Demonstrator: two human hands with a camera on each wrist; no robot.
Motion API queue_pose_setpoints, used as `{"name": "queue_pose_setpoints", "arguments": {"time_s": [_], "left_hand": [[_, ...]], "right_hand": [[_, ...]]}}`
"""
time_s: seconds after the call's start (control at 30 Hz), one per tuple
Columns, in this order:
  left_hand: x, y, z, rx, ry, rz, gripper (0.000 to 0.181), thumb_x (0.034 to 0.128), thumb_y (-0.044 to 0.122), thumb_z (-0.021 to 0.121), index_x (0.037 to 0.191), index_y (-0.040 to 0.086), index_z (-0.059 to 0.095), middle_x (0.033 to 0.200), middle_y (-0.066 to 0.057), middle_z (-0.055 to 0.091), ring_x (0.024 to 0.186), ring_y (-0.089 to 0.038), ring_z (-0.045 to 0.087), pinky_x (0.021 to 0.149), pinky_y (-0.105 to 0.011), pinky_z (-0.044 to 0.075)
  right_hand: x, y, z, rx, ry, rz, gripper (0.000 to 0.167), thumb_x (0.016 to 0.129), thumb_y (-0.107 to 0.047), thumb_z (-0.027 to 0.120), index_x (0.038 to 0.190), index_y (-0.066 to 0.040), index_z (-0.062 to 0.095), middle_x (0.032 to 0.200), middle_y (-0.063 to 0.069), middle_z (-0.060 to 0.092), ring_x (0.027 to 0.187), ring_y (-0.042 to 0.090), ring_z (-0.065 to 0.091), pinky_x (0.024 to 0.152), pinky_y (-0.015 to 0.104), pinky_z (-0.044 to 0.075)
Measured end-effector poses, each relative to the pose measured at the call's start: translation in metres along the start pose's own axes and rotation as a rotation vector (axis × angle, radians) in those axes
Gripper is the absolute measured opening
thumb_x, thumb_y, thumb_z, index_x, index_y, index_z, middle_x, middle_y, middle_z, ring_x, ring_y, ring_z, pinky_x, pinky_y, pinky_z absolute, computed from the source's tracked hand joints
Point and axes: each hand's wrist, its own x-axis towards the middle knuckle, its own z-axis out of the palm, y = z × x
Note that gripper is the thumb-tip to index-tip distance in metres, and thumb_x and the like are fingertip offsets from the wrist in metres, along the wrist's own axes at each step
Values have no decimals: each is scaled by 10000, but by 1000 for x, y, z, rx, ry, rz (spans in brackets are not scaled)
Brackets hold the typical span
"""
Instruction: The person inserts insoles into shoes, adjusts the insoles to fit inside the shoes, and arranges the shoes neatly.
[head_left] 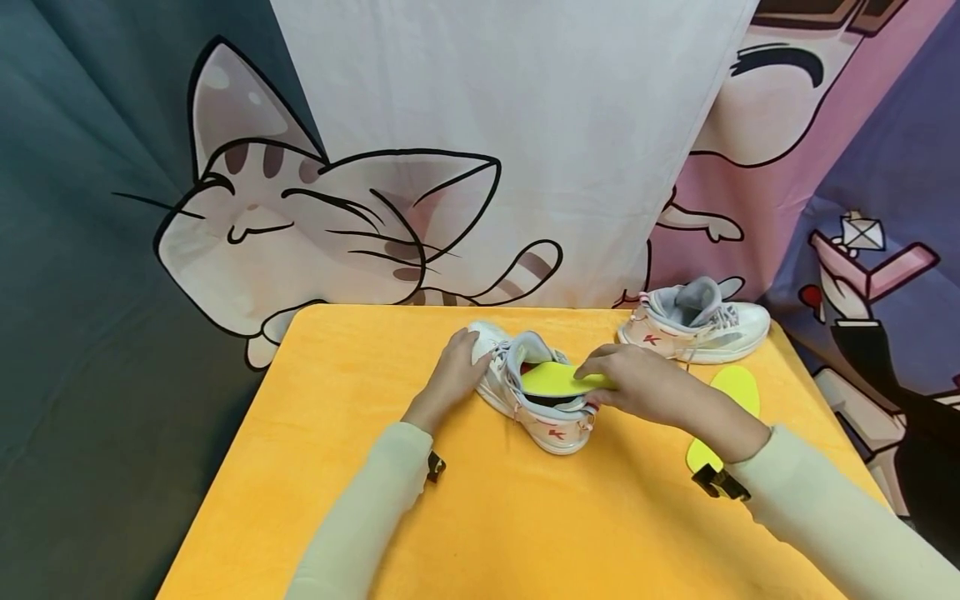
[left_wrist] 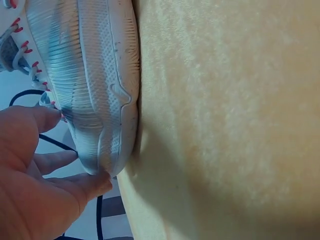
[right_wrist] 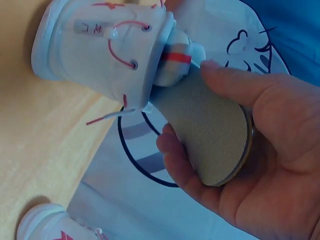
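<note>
A white sneaker (head_left: 551,429) with a red logo at its heel rests on the yellow table, its toe angled away to the left. My left hand (head_left: 453,367) holds it at the toe. In the left wrist view, the thumb touches the sneaker's upper near the laces and the fingers (left_wrist: 90,185) reach round the toe tip. A yellow-green insole (head_left: 553,379) slants into the shoe's opening, its front end hidden inside. My right hand (head_left: 637,379) pinches the wide heel end of the insole between thumb and fingers, as the right wrist view confirms.
A second white sneaker (head_left: 738,329) stands at the table's back right corner. In front of it lies another yellow-green insole (head_left: 737,387), partly covered by my right forearm. A cartoon-printed curtain (head_left: 525,100) hangs behind the yellow table (head_left: 337,417).
</note>
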Motion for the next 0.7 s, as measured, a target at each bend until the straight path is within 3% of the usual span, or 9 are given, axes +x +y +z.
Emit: {"name": "queue_pose_setpoints", "arguments": {"time_s": [0.3, 0.5, 0.7], "left_hand": [[1, 0, 7, -1, 3, -28, 568, 1059, 312, 589, 1523, 7, 471, 1649, -221, 327, 1507, -405, 362, 1230, -506, 318], [1, -1, 7, 7, 5, -30, 568, 1057, 320, 594, 1521, 14, 479, 1646, -224, 332, 1504, -412, 364, 1225, -513, 323], [1, -2, 6, 5, 4, -25, 568, 1058, 313, 594, 1522, 8, 476, 1647, -230, 328, 1504, -416, 363, 1222, -515, 326]], "right_hand": [[-1, -6, 7, -15, 127, -1, 179, 879, -58, 803, 1058, -67, 787, 1057, 88, 761, 992, 273, 723, 836, 447, 605], [3, -10, 10, -19, 156, 8, 164, 865, -17, 805, 1026, -41, 786, 1011, 86, 768, 936, 248, 727, 777, 393, 613], [12, -18, 11, -94, 168, 6, 118, 838, -12, 827, 939, -55, 784, 901, 43, 764, 820, 190, 705, 709, 341, 596]]}}
